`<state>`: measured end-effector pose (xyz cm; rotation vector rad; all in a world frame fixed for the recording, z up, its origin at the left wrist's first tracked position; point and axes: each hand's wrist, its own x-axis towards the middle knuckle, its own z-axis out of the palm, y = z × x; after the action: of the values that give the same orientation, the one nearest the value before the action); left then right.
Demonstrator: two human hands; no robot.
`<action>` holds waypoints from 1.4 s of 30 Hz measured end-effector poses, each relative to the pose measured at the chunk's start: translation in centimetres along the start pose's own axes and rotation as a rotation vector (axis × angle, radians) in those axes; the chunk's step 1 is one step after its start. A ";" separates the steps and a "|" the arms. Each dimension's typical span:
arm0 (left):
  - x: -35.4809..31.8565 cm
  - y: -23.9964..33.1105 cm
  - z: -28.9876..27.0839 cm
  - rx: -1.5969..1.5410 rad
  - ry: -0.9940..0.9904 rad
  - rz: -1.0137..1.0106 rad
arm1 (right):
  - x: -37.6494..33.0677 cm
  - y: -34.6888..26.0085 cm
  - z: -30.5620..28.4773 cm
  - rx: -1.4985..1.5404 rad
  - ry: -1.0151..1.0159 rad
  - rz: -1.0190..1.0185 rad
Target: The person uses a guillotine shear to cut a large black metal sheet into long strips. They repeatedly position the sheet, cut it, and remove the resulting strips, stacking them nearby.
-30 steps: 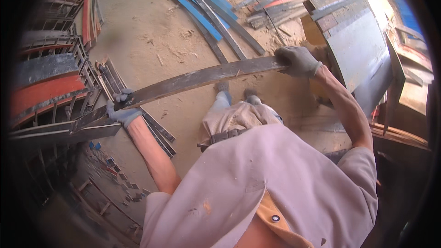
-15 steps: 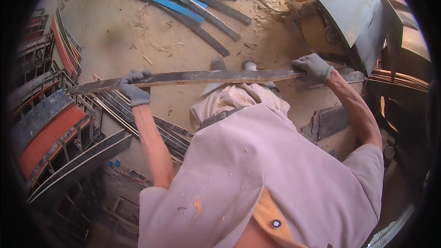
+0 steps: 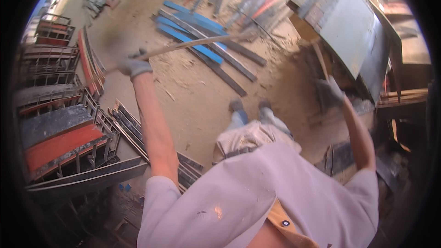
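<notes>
My left hand (image 3: 135, 65), in a grey glove, is closed round a long narrow wooden strip (image 3: 197, 42). The strip reaches out to the right over a pile of blue and dark strips (image 3: 216, 50) on the ground, its far end smeared by motion. On the right, my right hand (image 3: 331, 93), also gloved and blurred, is closed on a shorter-looking wooden strip (image 3: 320, 59). That piece points up beside large grey panels (image 3: 347, 27); its lower part is hidden by the hand.
At the left stand stacked metal-framed panels, one red (image 3: 64, 149), and curved red strips (image 3: 88, 62). Dark boards (image 3: 131, 124) lie by my left arm. Wood scraps (image 3: 188, 76) litter the dusty ground. More panels and boards (image 3: 404, 96) stand at the right.
The single dark strip was held across by both hands; now each hand has a separate-looking piece. My left hand has risen with its strip swung away; my right hand has moved slightly right and lower.
</notes>
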<state>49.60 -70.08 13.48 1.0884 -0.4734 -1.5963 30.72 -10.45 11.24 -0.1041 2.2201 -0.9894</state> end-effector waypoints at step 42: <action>-14.8 -10.4 -27.4 1.811 -0.206 0.241 | 4.9 -4.5 9.2 0.698 -0.384 -0.102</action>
<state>66.54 -46.81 -2.29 1.9329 -2.3046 -0.7298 31.91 -21.03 7.23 -0.0801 1.4466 -1.5942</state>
